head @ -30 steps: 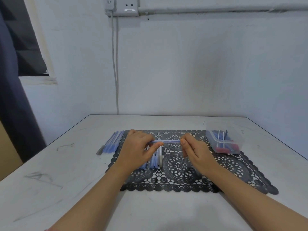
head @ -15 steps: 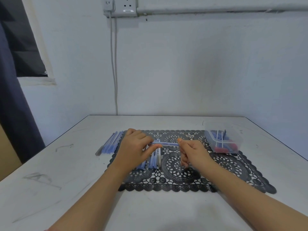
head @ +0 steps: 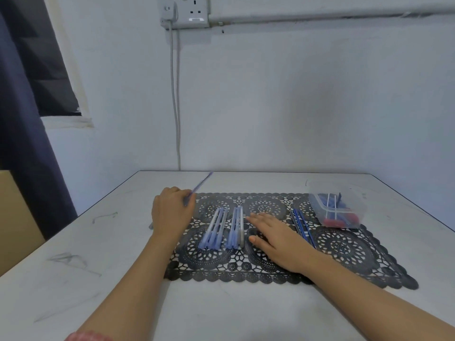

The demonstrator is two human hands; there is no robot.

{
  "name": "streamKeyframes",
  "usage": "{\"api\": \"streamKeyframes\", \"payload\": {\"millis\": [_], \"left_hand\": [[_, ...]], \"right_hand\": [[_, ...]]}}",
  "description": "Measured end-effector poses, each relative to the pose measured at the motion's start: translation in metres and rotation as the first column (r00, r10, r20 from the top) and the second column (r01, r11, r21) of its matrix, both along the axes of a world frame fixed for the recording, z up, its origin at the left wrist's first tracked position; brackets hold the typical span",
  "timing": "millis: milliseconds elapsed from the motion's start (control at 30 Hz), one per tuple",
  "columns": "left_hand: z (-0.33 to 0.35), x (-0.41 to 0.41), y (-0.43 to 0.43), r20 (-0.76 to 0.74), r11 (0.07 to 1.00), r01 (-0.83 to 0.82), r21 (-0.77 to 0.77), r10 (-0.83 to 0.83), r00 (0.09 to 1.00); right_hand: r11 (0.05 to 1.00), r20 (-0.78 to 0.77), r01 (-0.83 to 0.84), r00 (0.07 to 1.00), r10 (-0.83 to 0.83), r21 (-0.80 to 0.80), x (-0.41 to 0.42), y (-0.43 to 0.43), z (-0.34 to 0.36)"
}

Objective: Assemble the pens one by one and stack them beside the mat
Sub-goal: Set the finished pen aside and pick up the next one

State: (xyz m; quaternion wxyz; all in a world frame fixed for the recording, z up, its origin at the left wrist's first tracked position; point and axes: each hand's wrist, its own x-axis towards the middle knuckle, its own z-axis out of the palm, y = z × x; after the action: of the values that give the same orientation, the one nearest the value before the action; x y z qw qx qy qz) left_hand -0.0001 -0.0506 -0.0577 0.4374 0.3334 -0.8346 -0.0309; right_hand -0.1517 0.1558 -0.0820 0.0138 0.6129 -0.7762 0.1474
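Only the left hand (head: pixel 170 214) now holds the pen (head: pixel 200 184), swung leftward.

Scuffed white table (head: pixel 98 279), black lace mat (head: pixel 344 252), clear tub (head: pixel 337 205) at mat's corner

Blue pen (head: pixel 200 184) is up off the table, pinched in the left hand (head: pixel 172 212) at the ten o'clock corner of the mat (head: pixel 344 254). It slants away toward one o'clock, blurred. The black lace mat lies flat. At nine o'clock from its middle, pale blue barrels lie in an outer bunch (head: pixel 214 230) and an inner bunch (head: pixel 236 228), both running twelve to six. Thin dark blue refills (head: pixel 301 226) lie just past centre at one o'clock. A clear tub (head: pixel 337 207) of red and blue parts sits on the two o'clock corner.
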Motion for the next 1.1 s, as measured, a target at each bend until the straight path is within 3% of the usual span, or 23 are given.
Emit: {"api": "streamKeyframes", "payload": {"millis": [233, 433, 1100], "left_hand": [[-0.013, 0.015, -0.030, 0.034, 0.931, -0.259, 0.259, 0.259, 0.965], [-0.024, 0.020, -0.037, 0.125, 0.828, -0.325, 0.456, 0.302, 0.945], [-0.022, 0.020, -0.037, 0.154, 0.837, -0.278, 0.471, 0.232, 0.960]], "right_hand": [[0.998, -0.070, -0.043, 0.996, 0.047, 0.050, -0.003, -0.003, -0.006], [0.994, -0.107, -0.103, 0.988, 0.108, 0.046, -0.005, -0.005, -0.007], [0.991, -0.050, -0.127, 0.991, 0.125, -0.042, 0.002, -0.003, 0.005]]}}
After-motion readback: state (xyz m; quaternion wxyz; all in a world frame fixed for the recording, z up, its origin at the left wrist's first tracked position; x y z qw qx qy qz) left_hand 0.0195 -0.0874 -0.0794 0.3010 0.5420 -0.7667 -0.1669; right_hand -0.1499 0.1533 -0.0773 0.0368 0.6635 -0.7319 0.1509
